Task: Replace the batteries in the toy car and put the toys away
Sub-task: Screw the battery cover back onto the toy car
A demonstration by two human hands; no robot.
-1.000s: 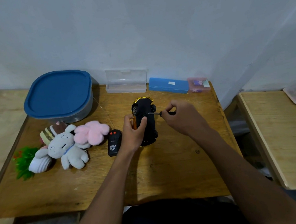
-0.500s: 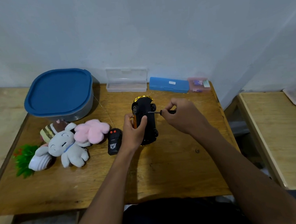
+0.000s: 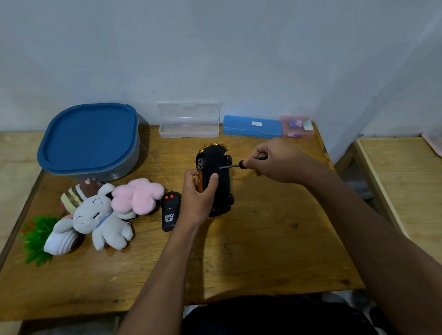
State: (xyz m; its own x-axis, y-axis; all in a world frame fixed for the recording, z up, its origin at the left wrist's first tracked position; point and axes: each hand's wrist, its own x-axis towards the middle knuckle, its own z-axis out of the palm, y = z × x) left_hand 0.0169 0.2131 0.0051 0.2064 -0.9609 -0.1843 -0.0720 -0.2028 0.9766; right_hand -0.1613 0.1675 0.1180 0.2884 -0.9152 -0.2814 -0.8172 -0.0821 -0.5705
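A black and gold toy car (image 3: 221,192) stands tipped on its side in the middle of the wooden table (image 3: 263,244), its black underside facing right. My left hand (image 3: 198,197) grips the car from the left, thumb across the underside. My right hand (image 3: 279,162) pinches a small black-handled screwdriver (image 3: 241,163), whose tip touches the car's underside near the top wheel. A black remote control (image 3: 170,210) with red buttons lies just left of my left hand. No batteries are visible.
A grey tub with a blue lid (image 3: 89,140) stands at the back left. Plush toys (image 3: 102,215) and a green plastic plant (image 3: 37,238) lie at the left. A clear case (image 3: 189,124), a blue case (image 3: 252,125) and a pink box (image 3: 297,126) line the wall. A second table (image 3: 422,200) stands to the right.
Both hands keep their hold on the car and the screwdriver. My right hand has shifted only slightly at the screwdriver; the car has stayed in place.
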